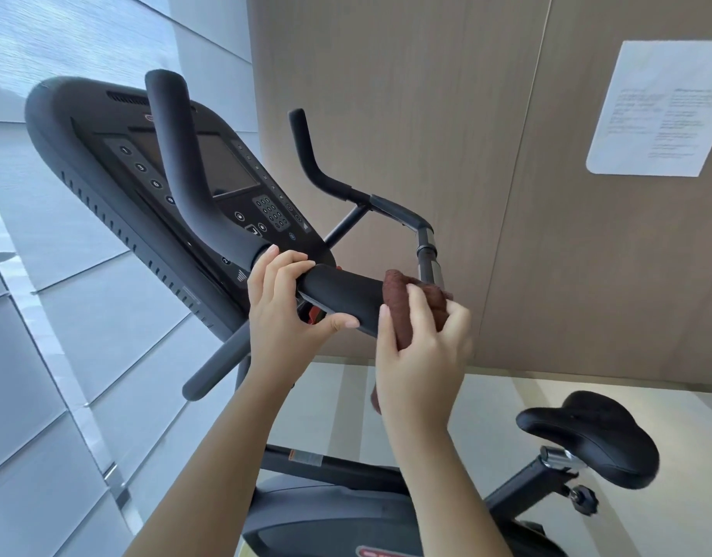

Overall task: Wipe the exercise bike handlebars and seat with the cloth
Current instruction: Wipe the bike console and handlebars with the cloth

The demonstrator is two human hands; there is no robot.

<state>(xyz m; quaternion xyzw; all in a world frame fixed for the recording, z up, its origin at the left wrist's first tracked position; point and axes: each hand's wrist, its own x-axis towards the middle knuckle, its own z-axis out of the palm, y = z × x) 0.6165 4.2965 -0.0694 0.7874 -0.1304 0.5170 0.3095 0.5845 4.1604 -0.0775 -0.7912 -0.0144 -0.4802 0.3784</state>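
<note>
Panelling in pale wood is seen filling the space behind and above both hands, and a printed sheet is fixed to it well up and to the right of the right hand; its text is too blurred to be read. Beyond the left hand, up and to its left, the black console of the exercise bike is tilted, with a dark screen and a keypad set into it. The handlebars are seen rising past the console from the spot held by the hands, with a thinner far bar above the right hand. The seat is placed below and to the right of the right hand, well apart from it and untouched. The padded grip runs between the two hands. The left hand is closed around the near end of that grip, thumb underneath and fingers over the top. The right hand is clamped on the cloth, a brown bunched towel, which is pressed against the far end of the padded grip, just beside the left hand's thumb.
</note>
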